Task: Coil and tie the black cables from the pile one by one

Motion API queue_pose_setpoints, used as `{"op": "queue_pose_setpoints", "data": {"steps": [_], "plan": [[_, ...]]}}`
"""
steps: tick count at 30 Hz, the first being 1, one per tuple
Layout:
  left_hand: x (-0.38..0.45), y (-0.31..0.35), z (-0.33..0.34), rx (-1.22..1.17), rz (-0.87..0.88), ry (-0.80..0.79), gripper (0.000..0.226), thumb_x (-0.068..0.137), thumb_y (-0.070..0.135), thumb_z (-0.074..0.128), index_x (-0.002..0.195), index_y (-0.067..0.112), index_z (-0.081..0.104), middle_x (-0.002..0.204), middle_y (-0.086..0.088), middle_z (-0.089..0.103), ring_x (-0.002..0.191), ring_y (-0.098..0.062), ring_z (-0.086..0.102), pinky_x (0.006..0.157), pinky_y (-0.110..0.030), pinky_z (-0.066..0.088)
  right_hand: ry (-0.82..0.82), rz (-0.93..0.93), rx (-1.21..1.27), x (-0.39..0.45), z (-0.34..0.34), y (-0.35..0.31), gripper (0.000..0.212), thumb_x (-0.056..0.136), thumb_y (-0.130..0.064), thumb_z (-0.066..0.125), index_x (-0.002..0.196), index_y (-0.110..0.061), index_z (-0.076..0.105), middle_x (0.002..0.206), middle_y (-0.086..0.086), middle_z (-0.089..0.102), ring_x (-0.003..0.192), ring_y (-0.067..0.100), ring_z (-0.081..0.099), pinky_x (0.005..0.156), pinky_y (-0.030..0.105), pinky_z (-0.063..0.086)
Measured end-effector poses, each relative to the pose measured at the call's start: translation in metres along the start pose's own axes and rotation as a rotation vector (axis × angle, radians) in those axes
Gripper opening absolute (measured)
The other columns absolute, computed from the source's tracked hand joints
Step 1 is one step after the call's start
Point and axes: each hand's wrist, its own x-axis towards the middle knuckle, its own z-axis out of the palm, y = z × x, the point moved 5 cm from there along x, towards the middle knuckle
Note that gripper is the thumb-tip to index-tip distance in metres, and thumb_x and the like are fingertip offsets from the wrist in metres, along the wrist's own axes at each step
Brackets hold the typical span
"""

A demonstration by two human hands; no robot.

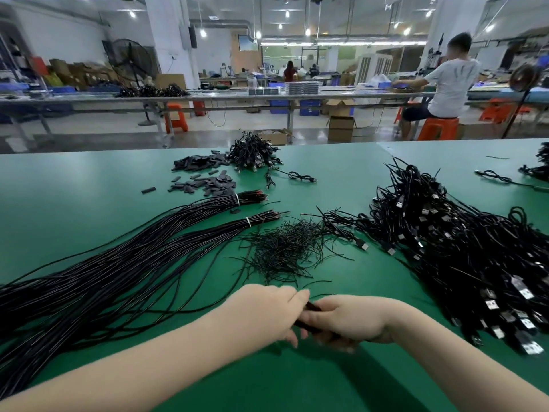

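Both hands meeting over the green table [89, 185], left hand [264, 310] and right hand [347, 319] curled round 1 black cable [312, 307] bridging them, twist ties [285, 248] just beyond

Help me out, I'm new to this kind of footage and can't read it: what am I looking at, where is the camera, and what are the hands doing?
There is no machine here. One camera worn on a person's head looks down at their own hands over a green table. The left hand and right hand together grip a coiled black cable. To the left lie long straight cable bundles bound with white ties. In the middle is a heap of thin black twist ties. To the right sits a big pile of coiled USB cables. Other workers sit at benches behind.
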Motion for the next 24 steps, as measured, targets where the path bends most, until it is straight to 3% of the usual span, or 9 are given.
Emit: {"op": "queue_pose_setpoints", "data": {"steps": [2, 5, 7, 11, 13, 15, 19, 22, 24], "plan": [[-0.013, 0.009, 0.001, 0.059, 0.067, 0.047, 0.057, 0.065, 0.071, 0.07, 0.094, 0.023, 0.073, 0.074, 0.01, 0.065, 0.059, -0.004, 0.063, 0.044, -0.018, 0.046, -0.047, -0.014, -0.035, 0.0, 0.009, 0.001, 0.029, 0.104, -0.042, 0.033, 0.089, -0.022, 0.048, 0.069, -0.005, 0.039, 0.05, 0.008, 0.035, 0.047, 0.019, 0.033], [-0.025, 0.017, 0.007, 0.063, 0.081, 0.082, 0.036, 0.067, 0.06, 0.076, 0.069, 0.025, 0.067, 0.057, 0.012, 0.054, 0.043, -0.002, 0.052, 0.036, -0.017, 0.037, -0.076, -0.004, 0.022, -0.001, 0.016, 0.003, 0.027, 0.105, -0.038, 0.033, 0.086, -0.023, 0.046, 0.071, -0.006, 0.045, 0.049, 0.006, 0.038, 0.047, 0.015, 0.035], [-0.029, 0.019, 0.008, 0.095, 0.098, 0.01, 0.033, 0.072, 0.057, 0.071, 0.064, 0.027, 0.063, 0.054, 0.012, 0.052, 0.041, -0.003, 0.05, 0.036, -0.018, 0.036, -0.105, -0.018, 0.011, -0.003, 0.019, 0.003, 0.027, 0.105, -0.035, 0.034, 0.083, -0.023, 0.046, 0.07, -0.006, 0.045, 0.047, 0.005, 0.038, 0.046, 0.015, 0.035], [-0.023, 0.019, 0.01, 0.053, 0.035, -0.115, 0.03, 0.052, 0.041, 0.084, 0.061, 0.024, 0.061, 0.054, 0.008, 0.054, 0.04, -0.008, 0.052, 0.038, -0.019, 0.026, -0.03, -0.124, -0.273, -0.002, 0.012, -0.011, 0.026, 0.105, -0.031, 0.036, 0.085, -0.024, 0.05, 0.066, -0.01, 0.046, 0.052, 0.006, 0.042, 0.053, 0.02, 0.039], [-0.016, 0.009, 0.004, -0.013, -0.03, -0.12, 0.017, 0.084, 0.032, 0.063, 0.086, 0.016, 0.061, 0.079, -0.002, 0.064, 0.064, -0.017, 0.064, 0.047, -0.025, 0.029, 0.075, -0.196, -0.495, 0.002, 0.006, -0.019, 0.024, 0.104, -0.033, 0.035, 0.094, -0.021, 0.053, 0.079, -0.004, 0.052, 0.07, 0.013, 0.048, 0.071, 0.03, 0.045], [-0.014, -0.005, 0.002, -0.026, -0.041, -0.081, 0.028, 0.101, 0.036, 0.034, 0.091, 0.02, 0.055, 0.086, 0.0, 0.063, 0.072, -0.02, 0.064, 0.052, -0.03, 0.03, 0.171, -0.227, -0.608, 0.007, 0.004, -0.018, 0.026, 0.104, -0.037, 0.033, 0.101, -0.018, 0.051, 0.09, 0.0, 0.053, 0.082, 0.019, 0.05, 0.081, 0.036, 0.045], [-0.03, -0.028, 0.021, -0.553, -0.116, -0.302, 0.034, 0.101, 0.051, 0.022, 0.076, 0.03, 0.033, 0.073, 0.01, 0.044, 0.069, -0.01, 0.044, 0.066, -0.032, 0.031, 0.297, -0.303, -0.432, 0.008, -0.003, -0.016, 0.023, 0.102, -0.044, 0.034, 0.096, -0.029, 0.05, 0.09, -0.006, 0.058, 0.083, 0.012, 0.054, 0.08, 0.031, 0.047], [-0.024, -0.06, 0.015, -1.015, -0.411, -0.14, 0.035, 0.104, 0.038, 0.03, 0.073, 0.021, 0.038, 0.062, 0.012, 0.041, 0.058, -0.005, 0.034, 0.059, -0.026, 0.033, 0.615, -0.269, -0.098, 0.006, -0.058, -0.003, 0.028, 0.098, -0.045, 0.039, 0.096, -0.03, 0.063, 0.078, -0.006, 0.063, 0.07, 0.007, 0.059, 0.073, 0.028, 0.051], [-0.009, -0.08, 0.005, -1.4, -0.613, 0.074, 0.033, 0.104, 0.027, 0.032, 0.074, 0.017, 0.041, 0.057, 0.009, 0.035, 0.053, -0.011, 0.03, 0.054, -0.028, 0.029, 0.811, -0.051, -0.369, 0.014, -0.086, 0.012, 0.027, 0.095, -0.049, 0.048, 0.099, -0.029, 0.066, 0.082, -0.007, 0.066, 0.074, 0.011, 0.061, 0.072, 0.029, 0.051]]}}
